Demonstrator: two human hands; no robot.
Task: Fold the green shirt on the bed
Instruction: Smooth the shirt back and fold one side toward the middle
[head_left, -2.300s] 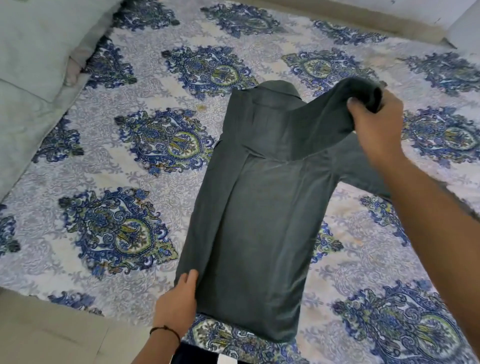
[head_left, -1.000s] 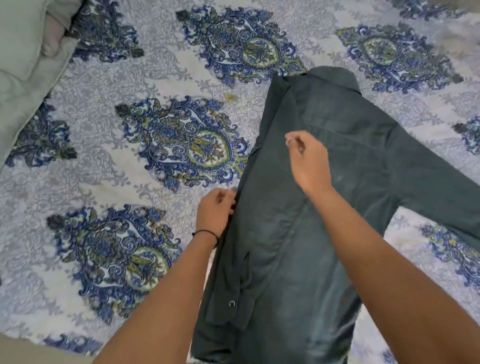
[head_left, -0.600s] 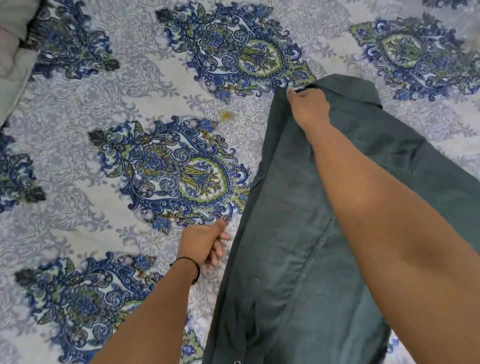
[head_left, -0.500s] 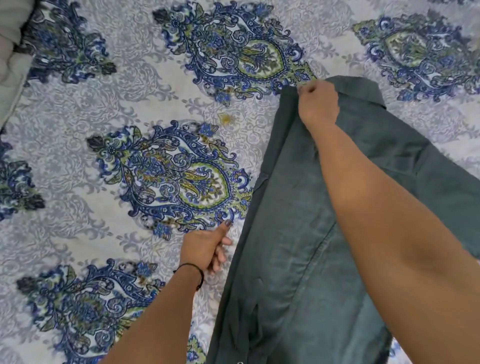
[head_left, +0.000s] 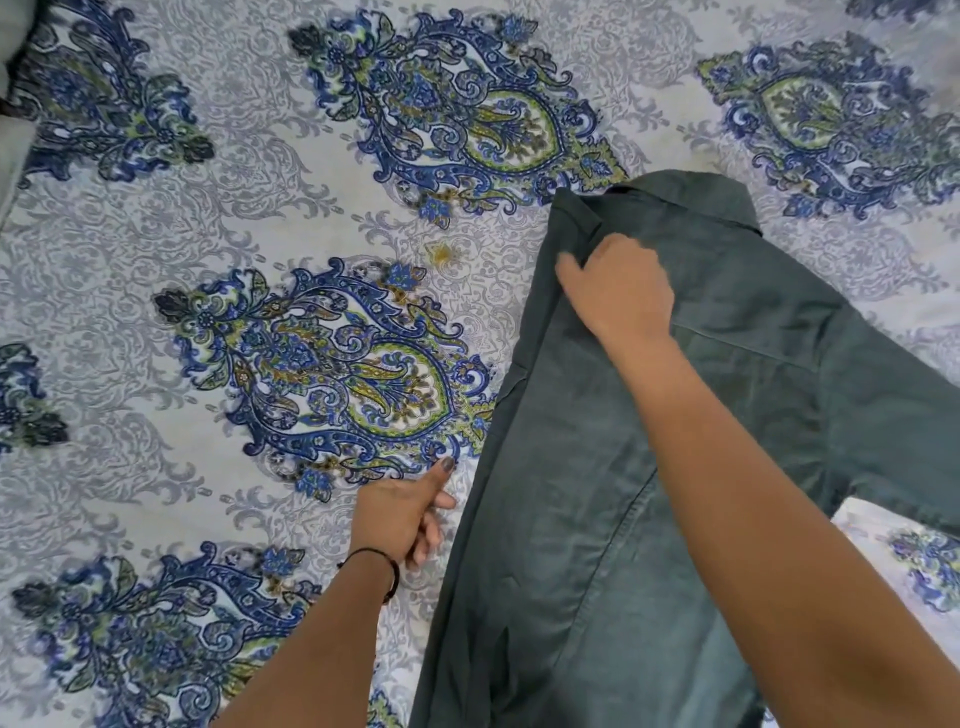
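The green shirt lies face down on the bed, collar at the far end, its left side folded in along a straight edge. One sleeve spreads out to the right. My right hand rests on the shirt just below the collar, thumb and fingers pinching a crease of fabric at the folded left edge. My left hand lies on the sheet beside the shirt's left edge, thumb stretched out and fingers loosely curled, holding nothing. My right forearm hides part of the shirt's middle.
The bed is covered by a white sheet with blue and green paisley medallions. A small yellow stain marks the sheet left of the collar. A grey pillow edge shows at the far left.
My right hand slid from the collar's left corner a little down onto the shirt's upper back. My left hand has stayed beside the left edge.
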